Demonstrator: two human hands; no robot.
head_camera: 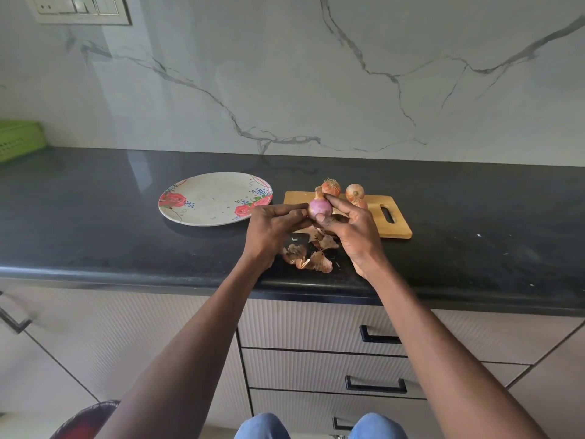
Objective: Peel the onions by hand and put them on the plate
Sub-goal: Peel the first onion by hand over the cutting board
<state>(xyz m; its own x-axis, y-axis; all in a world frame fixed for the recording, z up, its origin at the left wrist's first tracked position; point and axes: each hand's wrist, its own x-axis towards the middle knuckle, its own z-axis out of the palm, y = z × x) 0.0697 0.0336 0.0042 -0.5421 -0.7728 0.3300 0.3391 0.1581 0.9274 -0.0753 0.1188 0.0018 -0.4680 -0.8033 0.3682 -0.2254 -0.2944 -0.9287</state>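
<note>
A pinkish, mostly peeled onion (319, 209) is held above the counter between both hands. My right hand (354, 228) grips it with thumb below and forefinger curled over the top. My left hand (273, 226) pinches at its left side, where a strip of skin sticks up. Two unpeeled brown onions (331, 187) (355, 192) sit on the wooden cutting board (395, 228), and a third is partly hidden behind my right hand. The flowered plate (212, 198) lies to the left of the board with nothing on it.
Loose brown onion skins (311, 256) lie on the black counter (126, 236) near its front edge, under my hands. A green basket (19, 139) stands at the far left by the marble wall. Drawers with black handles run below the counter.
</note>
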